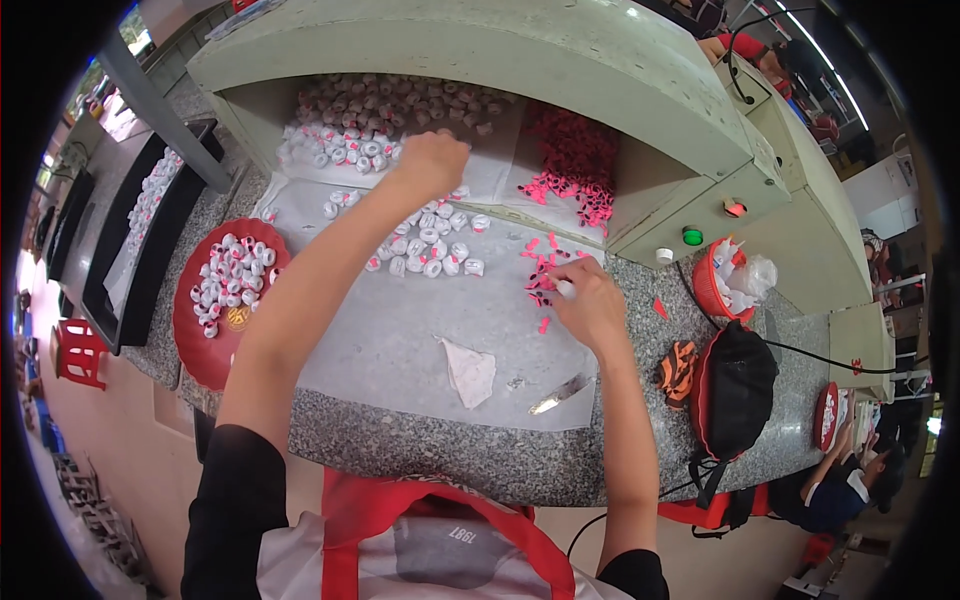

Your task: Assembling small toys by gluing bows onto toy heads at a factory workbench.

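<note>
My left hand (435, 163) reaches to the mouth of the green-grey metal cabinet, over small white rounded pieces (345, 150) with pink marks. Its fingers are bent together, and whatever they hold is hidden. More white pieces (432, 245) lie grouped on the papered worktop just below. My right hand (592, 305) is closed on a small white piece (567, 289), beside a scatter of small pink pieces (540, 270), some with black spots. A heap of pink pieces (575, 160) fills the right part of the cabinet.
A red plate (195, 345) of white pieces stands at the left. On the paper lie a folded white cloth (467, 374) and a flat metal blade (560, 395). To the right are a red basket (708, 285), an orange-black cloth (677, 372) and a black bag (738, 380). A co-worker sits far right.
</note>
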Demonstrator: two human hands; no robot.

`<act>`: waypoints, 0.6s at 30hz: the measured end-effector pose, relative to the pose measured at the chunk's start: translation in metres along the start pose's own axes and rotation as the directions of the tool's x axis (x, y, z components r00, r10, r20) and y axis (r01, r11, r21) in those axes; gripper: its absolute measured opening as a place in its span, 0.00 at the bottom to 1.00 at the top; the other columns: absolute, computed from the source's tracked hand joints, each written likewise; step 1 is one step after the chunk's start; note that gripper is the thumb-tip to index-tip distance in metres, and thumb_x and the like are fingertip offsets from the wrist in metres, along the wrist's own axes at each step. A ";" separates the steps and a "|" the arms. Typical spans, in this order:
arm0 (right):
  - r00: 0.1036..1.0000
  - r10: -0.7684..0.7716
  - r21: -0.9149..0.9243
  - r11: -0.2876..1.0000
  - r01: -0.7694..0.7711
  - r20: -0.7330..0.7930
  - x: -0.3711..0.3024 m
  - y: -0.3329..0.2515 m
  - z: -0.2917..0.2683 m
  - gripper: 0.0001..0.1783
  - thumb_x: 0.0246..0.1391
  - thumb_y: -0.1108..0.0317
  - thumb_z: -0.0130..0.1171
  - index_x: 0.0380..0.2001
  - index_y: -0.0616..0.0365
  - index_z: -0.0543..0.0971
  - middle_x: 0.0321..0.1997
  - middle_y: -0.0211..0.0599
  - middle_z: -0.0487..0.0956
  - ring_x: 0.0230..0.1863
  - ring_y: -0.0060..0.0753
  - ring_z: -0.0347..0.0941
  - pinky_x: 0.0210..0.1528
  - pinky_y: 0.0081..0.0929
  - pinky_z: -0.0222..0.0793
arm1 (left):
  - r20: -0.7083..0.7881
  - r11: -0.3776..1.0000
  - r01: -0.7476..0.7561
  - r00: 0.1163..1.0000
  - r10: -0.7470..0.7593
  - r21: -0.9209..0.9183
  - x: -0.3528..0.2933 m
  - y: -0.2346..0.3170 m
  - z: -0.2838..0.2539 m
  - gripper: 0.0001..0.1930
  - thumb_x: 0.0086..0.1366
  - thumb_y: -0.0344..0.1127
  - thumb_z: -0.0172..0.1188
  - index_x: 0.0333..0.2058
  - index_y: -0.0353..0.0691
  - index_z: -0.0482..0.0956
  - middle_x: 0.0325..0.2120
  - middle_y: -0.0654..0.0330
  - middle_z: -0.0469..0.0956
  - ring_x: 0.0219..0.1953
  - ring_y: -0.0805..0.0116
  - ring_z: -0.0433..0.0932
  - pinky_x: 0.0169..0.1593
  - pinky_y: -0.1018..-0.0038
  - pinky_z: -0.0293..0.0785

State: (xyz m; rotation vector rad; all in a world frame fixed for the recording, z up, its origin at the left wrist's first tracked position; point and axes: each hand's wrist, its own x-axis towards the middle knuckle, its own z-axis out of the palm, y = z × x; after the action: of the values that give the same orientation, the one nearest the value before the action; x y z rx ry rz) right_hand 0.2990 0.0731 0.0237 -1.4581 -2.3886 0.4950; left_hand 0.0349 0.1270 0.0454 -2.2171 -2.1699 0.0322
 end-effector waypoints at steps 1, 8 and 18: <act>0.999 0.007 0.067 0.998 -0.004 -0.048 -0.010 0.005 -0.004 0.17 0.31 0.75 0.57 0.32 0.51 0.78 0.36 0.37 0.73 0.38 0.40 0.71 0.41 0.30 0.67 | -0.056 0.995 -0.011 0.998 0.006 -0.094 -0.007 0.020 -0.002 0.10 0.49 0.35 0.55 0.31 0.39 0.76 0.35 0.47 0.72 0.36 0.52 0.74 0.37 0.64 0.72; 0.892 0.452 0.679 0.651 -0.339 0.013 -0.036 0.011 0.006 0.14 0.38 0.76 0.57 0.34 0.60 0.74 0.29 0.31 0.72 0.28 0.24 0.70 0.29 0.20 0.66 | -0.162 0.823 -0.221 0.974 0.159 -0.523 -0.065 0.102 0.037 0.12 0.48 0.31 0.58 0.34 0.40 0.75 0.34 0.49 0.72 0.32 0.57 0.75 0.36 0.66 0.72; 0.953 0.293 0.954 0.254 -0.160 0.082 -0.094 -0.072 -0.019 0.20 0.40 0.83 0.50 0.41 0.64 0.65 0.31 0.36 0.68 0.31 0.22 0.68 0.32 0.18 0.67 | 0.174 -0.436 0.108 0.978 -0.115 -0.893 -0.204 0.085 -0.010 0.18 0.51 0.20 0.56 0.43 0.30 0.70 0.37 0.54 0.73 0.37 0.68 0.75 0.42 0.76 0.73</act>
State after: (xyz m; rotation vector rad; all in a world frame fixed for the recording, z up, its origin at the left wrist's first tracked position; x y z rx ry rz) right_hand 0.2909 -0.0390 0.0657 -1.0951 -1.1745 1.5448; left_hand 0.1156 -0.0786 0.0494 -1.7531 -2.4739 -3.1867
